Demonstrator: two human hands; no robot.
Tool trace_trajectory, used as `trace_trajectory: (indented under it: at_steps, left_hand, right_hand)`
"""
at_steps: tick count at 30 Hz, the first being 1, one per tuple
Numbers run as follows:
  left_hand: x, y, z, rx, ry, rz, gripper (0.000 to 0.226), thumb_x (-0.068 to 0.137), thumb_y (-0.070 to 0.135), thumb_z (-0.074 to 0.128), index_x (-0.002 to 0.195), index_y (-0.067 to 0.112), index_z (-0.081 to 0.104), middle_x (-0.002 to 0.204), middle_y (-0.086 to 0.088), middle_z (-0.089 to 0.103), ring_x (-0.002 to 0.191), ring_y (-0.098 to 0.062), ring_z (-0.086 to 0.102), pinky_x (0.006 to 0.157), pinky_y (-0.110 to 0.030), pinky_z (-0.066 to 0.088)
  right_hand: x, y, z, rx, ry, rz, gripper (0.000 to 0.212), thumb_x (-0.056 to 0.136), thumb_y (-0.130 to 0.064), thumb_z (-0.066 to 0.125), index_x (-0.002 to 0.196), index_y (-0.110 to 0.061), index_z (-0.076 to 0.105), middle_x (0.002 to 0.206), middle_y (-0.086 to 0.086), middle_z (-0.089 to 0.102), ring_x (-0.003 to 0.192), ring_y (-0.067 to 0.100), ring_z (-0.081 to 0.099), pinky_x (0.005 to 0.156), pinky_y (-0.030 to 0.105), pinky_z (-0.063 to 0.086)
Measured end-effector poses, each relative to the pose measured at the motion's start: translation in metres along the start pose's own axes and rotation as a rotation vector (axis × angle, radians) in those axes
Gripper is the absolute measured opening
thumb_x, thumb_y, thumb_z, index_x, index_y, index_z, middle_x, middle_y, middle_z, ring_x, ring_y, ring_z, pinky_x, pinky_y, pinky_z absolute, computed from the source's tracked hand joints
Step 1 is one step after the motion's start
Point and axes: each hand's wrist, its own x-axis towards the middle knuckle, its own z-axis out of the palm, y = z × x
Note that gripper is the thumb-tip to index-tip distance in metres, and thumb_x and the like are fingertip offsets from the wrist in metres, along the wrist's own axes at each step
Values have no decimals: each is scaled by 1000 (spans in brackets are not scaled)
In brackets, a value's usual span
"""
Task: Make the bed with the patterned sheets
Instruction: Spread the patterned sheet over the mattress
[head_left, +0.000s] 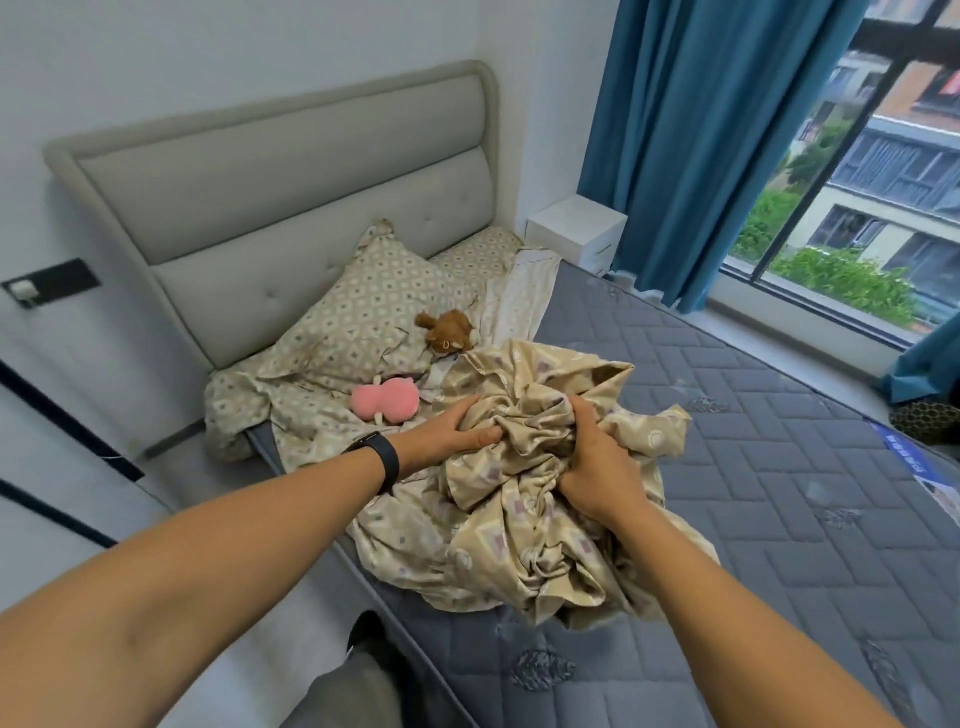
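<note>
Between your fingers, both hands clenched on it, left hand (457, 428) and right hand (597, 467) hold the bunched patterned sheet (545, 519); bare mattress (779, 441) extends beyond and right of your fingertips.

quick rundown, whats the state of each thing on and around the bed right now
beige patterned sheet: bunched up, gripped by both hands
left hand: clutching the sheet
right hand: clutching the sheet
grey quilted mattress: mostly bare
patterned pillow: propped against the headboard
brown plush toy: lying by the pillow
pink plush toy: lying on the bedding
blue curtain: drawn aside
</note>
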Motion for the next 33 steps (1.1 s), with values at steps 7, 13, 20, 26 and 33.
trace_trajectory:
  at_steps: [7,13,20,26,33]
  left_hand:
    - [25,-52,-138,123,109,-80,121,64,87,68,161,31,21,163,5,30,146,-14,34,122,-38,29]
    - [77,-59,-350,81,259,-21,102,75,72,72,158,36,27,165,5,25,150,-17,27,118,-28,27]
    - [106,-25,-557,252,732,29,63,88,45,75,145,29,52,143,7,54,132,-14,50,102,-27,39]
    - [99,-82,-578,164,893,-112,26,95,12,60,120,17,65,109,1,64,107,-21,63,94,-33,50]
    - [131,-102,-541,181,747,-139,20,97,9,50,109,14,65,113,-4,64,104,-22,62,72,-20,42]
  right_hand:
    - [106,-71,72,-3,-81,-62,84,81,-33,66,146,-46,15,116,-4,70,96,33,68,72,44,56]
    - [296,-185,144,-61,-96,-147,93,79,-20,64,152,-41,10,101,-3,70,79,27,67,63,42,57]
    - [504,-315,166,-155,13,-314,110,78,-3,63,157,-45,-2,136,8,53,98,38,62,74,48,57]
    - [560,-363,191,-71,-146,-210,80,90,5,50,159,-29,27,164,8,26,142,30,40,103,39,45]
    - [493,-309,210,-206,-833,-105,53,98,-31,63,149,-27,47,139,3,58,124,23,56,96,30,45]
